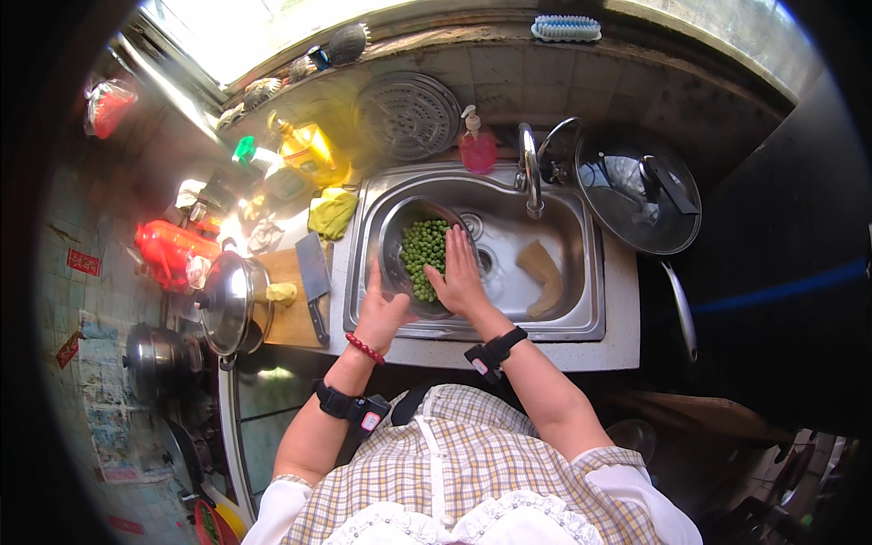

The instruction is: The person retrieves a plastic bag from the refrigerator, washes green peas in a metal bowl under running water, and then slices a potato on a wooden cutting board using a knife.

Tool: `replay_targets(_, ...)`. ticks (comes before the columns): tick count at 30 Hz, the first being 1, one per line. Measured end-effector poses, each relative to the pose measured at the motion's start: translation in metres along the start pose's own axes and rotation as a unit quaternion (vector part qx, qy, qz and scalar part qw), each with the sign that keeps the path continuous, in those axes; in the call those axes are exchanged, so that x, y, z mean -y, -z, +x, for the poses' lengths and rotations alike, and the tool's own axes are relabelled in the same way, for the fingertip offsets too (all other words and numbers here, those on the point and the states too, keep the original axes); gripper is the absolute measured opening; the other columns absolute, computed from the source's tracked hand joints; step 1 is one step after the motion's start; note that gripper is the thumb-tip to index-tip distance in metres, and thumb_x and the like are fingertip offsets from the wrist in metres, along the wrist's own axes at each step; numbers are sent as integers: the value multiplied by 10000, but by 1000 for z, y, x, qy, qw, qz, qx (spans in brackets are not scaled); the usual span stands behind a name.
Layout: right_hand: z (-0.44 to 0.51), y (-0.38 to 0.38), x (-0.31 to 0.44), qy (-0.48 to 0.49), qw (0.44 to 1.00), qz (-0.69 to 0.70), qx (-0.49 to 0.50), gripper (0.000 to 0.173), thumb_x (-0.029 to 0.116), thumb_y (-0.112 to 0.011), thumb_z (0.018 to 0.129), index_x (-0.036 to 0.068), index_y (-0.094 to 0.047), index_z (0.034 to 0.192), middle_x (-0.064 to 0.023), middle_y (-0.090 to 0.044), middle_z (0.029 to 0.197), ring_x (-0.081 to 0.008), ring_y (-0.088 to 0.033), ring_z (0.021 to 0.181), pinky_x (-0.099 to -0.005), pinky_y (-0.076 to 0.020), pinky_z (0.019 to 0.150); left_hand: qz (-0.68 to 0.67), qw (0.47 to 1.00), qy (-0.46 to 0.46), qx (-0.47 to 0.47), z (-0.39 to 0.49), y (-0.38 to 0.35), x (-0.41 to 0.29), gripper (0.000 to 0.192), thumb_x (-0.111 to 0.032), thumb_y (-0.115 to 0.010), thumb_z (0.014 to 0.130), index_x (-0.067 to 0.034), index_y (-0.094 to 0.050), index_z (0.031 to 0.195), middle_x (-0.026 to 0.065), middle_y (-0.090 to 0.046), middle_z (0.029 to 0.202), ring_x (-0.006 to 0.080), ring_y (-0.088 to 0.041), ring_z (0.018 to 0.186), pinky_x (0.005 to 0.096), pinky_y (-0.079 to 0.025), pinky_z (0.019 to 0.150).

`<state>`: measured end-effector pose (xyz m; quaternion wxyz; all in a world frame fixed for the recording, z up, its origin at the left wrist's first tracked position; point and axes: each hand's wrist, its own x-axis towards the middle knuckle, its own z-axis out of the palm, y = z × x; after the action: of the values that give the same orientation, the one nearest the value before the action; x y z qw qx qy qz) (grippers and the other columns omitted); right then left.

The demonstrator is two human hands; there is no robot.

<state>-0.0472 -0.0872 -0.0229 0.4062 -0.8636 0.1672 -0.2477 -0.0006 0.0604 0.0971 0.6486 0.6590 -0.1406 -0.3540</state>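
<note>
In the left half of a stainless steel sink (594,286) sits a metal bowl (393,235), tilted, with green peas (424,252) in it. My left hand (385,310) is at the bowl's near left rim, thumb and forefinger spread, its grip partly hidden. My right hand (460,269) lies flat with straight fingers against the peas and the bowl's right side. A beige curved piece, perhaps a loofah (541,276), lies in the right of the basin. The faucet (530,170) reaches over the basin's far edge.
A cleaver (313,272) rests on a wooden cutting board (289,330) at the left, by a lidded pot (228,300) and a yellow-green cloth (332,212). A pink soap bottle (478,150) stands behind the sink. A glass lid (637,194) leans at the right, above a pan handle (680,310).
</note>
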Motion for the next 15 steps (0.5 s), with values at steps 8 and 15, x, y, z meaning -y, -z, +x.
replay_targets(8, 7, 4, 3, 27, 997, 33, -60, 817, 350, -565, 884, -48, -121, 1442, -243, -124, 1507, -369, -109, 1409, -422, -123, 1142, 121, 992, -25, -16, -2, -12, -12, 869, 53, -478, 784, -182, -38, 1495, 98, -560, 1093, 137, -606, 800, 265, -557, 610)
replay_targets(15, 6, 4, 7, 37, 993, 55, -100, 840, 335, -593, 867, -46, -114, 1443, -246, -125, 1505, -381, -113, 1405, -428, -117, 1141, 192, 978, -83, -7, -5, -18, -19, 843, 48, -478, 774, -152, -91, 1496, 112, -499, 1238, 137, -555, 848, 255, -530, 678)
